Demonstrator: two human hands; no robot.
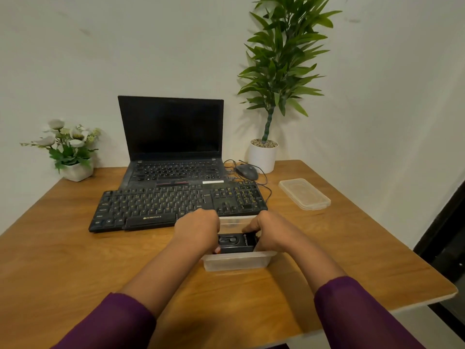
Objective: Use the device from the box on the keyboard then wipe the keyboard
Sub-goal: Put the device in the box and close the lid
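Reaching into the clear rectangular plastic box [236, 263] at the near middle of the wooden tabletop [75, 260], the person has both hands on the small black device [235, 243] that lies inside it. This looks like the first step of the task: getting the device out of the box, with the using and wiping not yet begun.

The left hand [197, 231] curls down over the device's left end, fingers bent and closed around that end; its fingertips are hidden inside the box. The right hand [268, 233] grips the right end, thumb and fingers narrowed against the black casing. Whether the device has left the box floor cannot be told.

The wide black corded keyboard [176, 205] sits just beyond the box, touching or nearly touching its far rim, in front of the open black laptop [171, 137]. The box's clear plastic lid [304, 193] lies off to the right, well apart.

Next, the move calls for lifting the device straight up clear of the box walls, then carrying it forward over the keys. No wiping cloth is visible.
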